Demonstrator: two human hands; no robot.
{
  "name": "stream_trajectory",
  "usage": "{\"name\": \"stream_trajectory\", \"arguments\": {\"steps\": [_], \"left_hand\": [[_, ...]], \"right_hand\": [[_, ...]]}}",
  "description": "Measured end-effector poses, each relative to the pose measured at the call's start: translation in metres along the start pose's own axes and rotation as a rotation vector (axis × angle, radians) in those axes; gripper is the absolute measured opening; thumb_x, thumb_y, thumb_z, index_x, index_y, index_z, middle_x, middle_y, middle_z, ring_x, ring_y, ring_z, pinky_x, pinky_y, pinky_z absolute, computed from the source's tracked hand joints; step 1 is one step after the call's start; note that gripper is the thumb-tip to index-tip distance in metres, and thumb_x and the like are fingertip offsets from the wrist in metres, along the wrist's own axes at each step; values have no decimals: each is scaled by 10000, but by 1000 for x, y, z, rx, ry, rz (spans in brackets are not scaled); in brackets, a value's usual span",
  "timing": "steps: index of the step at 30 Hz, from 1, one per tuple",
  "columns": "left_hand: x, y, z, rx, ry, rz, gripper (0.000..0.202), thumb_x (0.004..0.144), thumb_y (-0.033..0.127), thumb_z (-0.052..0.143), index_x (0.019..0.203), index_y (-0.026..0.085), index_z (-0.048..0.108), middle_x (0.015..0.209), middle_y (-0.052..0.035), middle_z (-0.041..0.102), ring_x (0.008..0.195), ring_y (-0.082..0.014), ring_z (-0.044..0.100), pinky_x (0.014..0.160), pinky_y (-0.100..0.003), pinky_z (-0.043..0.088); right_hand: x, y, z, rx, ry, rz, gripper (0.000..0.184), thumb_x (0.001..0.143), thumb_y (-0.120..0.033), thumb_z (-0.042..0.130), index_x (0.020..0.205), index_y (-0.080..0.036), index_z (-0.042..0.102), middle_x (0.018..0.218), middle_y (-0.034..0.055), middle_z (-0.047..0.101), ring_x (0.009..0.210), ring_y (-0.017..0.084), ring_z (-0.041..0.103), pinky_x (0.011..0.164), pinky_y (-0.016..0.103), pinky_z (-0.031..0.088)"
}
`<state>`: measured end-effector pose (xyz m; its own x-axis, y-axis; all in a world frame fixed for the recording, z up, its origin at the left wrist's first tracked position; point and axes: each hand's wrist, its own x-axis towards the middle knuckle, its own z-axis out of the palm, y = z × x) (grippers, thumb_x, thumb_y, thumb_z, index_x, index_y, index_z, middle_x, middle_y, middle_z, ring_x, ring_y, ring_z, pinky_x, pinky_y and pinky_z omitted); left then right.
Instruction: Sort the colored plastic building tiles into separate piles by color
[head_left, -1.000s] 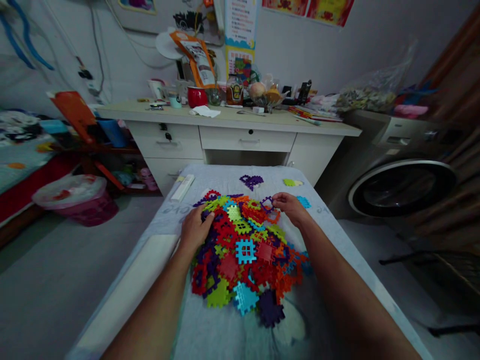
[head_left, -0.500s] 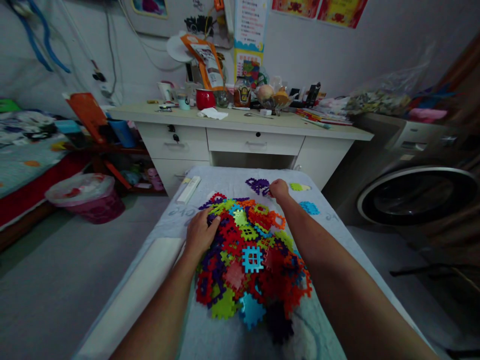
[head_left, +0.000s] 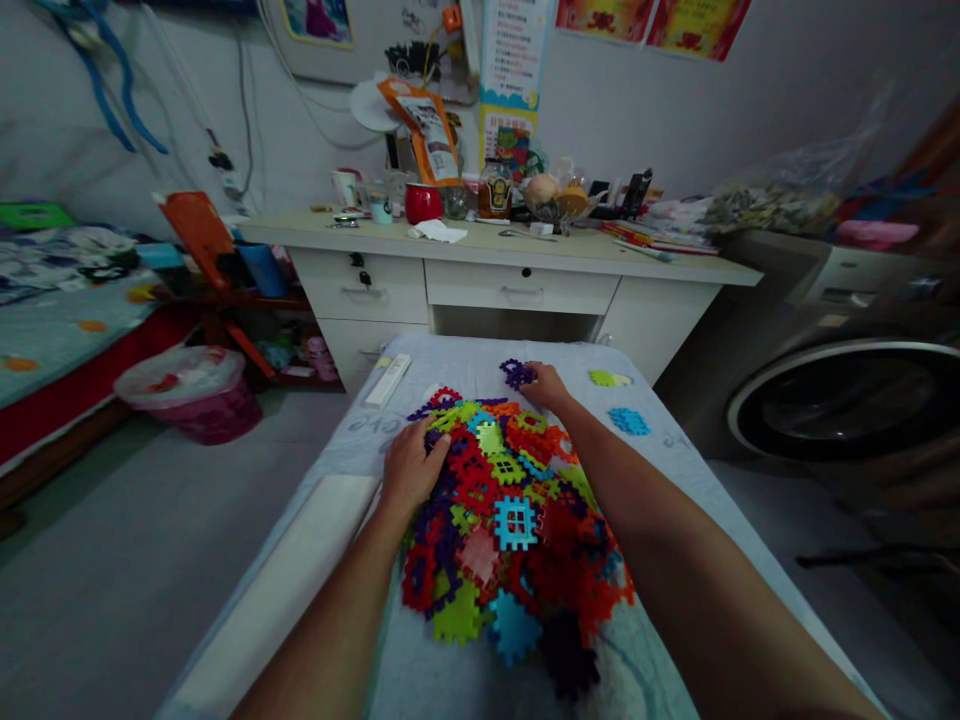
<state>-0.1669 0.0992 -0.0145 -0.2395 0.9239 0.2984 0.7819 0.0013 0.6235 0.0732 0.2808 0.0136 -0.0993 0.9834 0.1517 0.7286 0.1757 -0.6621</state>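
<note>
Right hand (head_left: 545,387) has moved from the heap (head_left: 480,492) to purple pieces (head_left: 514,373), grip unclear

A white desk (head_left: 517,285) stands against a dimly lit wall (head_left: 637,110).

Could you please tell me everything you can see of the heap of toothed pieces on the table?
The heap is a loose, overlapping jumble of flat, toothed pieces in red, orange, purple, light green and light blue. They look like plastic; some are solid, others have openings, and a light blue square has a four-pane window. The heap spreads over a pale cloth. The left hand rests on its left edge, and the right forearm hides part of its right side.
</note>
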Motion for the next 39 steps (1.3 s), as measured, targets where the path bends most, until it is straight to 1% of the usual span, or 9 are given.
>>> {"name": "stream_trajectory", "arguments": {"steps": [4, 9, 12, 16, 19, 22, 28, 34, 39], "left_hand": [[0, 1, -1, 0, -3, -10, 478, 894, 432, 490, 1276, 158, 572, 1246, -131, 630, 1182, -271, 569, 1045, -432, 423], [0, 2, -3, -1, -14, 2, 473, 899, 423, 484, 1277, 151, 566, 1257, -134, 624, 1178, -277, 564, 1049, -443, 419], [0, 2, -2, -9, -7, 12, 460, 896, 414, 490, 1270, 159, 569, 1254, -130, 627, 1178, -275, 566, 1051, -446, 419], [0, 0, -1, -48, 16, 5, 433, 880, 415, 521, 1247, 195, 580, 1238, -110, 632, 1171, -260, 572, 1048, -440, 426], [1, -1, -2, -132, 44, -26, 438, 873, 417, 531, 1252, 201, 564, 1240, -107, 612, 1183, -248, 562, 1051, -429, 430], [3, -2, -3, -211, 83, -76, 454, 876, 425, 524, 1269, 200, 544, 1259, -111, 576, 1216, -241, 534, 1071, -420, 420], [7, -3, -7, -221, 65, -123, 392, 878, 435, 502, 1155, 185, 620, 1210, -115, 563, 1215, -240, 517, 1108, -421, 387], [5, 0, -12, -131, 86, -81, 399, 889, 456, 476, 1132, 176, 624, 1236, -132, 526, 1251, -268, 486, 1139, -443, 350], [3, 4, -11, -109, 98, -44, 385, 886, 440, 494, 1172, 199, 586, 1270, -120, 513, 1262, -261, 484, 1143, -441, 347]], "right_hand": [[-1, -3, 6, -258, 3, -39, 457, 743, -201, 714, 1195, -200, 646, 1194, 105, 566, 952, 182, 596, 883, 269, 460], [-6, -9, 7, -333, 66, 55, 405, 825, -250, 640, 1228, -205, 625, 1212, 127, 540, 929, 197, 623, 829, 280, 466], [-10, -23, 6, -312, 82, -21, 386, 850, -277, 614, 1220, -167, 625, 1222, 154, 561, 972, 216, 612, 848, 296, 458], [-13, -52, 10, -245, -257, -274, 258, 896, -228, 521, 1036, -128, 713, 1041, 108, 688, 950, 188, 611, 855, 254, 435], [-17, -70, 15, -208, -481, -308, 259, 892, -184, 497, 924, -133, 749, 910, 68, 733, 829, 159, 625, 740, 210, 443], [-23, -79, 18, -204, -538, -294, 241, 858, -156, 527, 875, -151, 768, 839, 47, 747, 749, 149, 630, 666, 196, 448], [-30, -86, 13, -90, -692, -281, 303, 807, -104, 538, 973, -179, 780, 935, 14, 765, 798, 147, 665, 687, 179, 480], [-22, -100, 12, -180, -605, -266, 264, 802, -90, 542, 882, -166, 781, 916, 34, 766, 854, 164, 675, 734, 185, 483], [-24, -129, 26, -117, -559, -377, 257, 839, -150, 561, 1022, -145, 741, 1054, 66, 744, 967, 187, 651, 876, 231, 476]]}}
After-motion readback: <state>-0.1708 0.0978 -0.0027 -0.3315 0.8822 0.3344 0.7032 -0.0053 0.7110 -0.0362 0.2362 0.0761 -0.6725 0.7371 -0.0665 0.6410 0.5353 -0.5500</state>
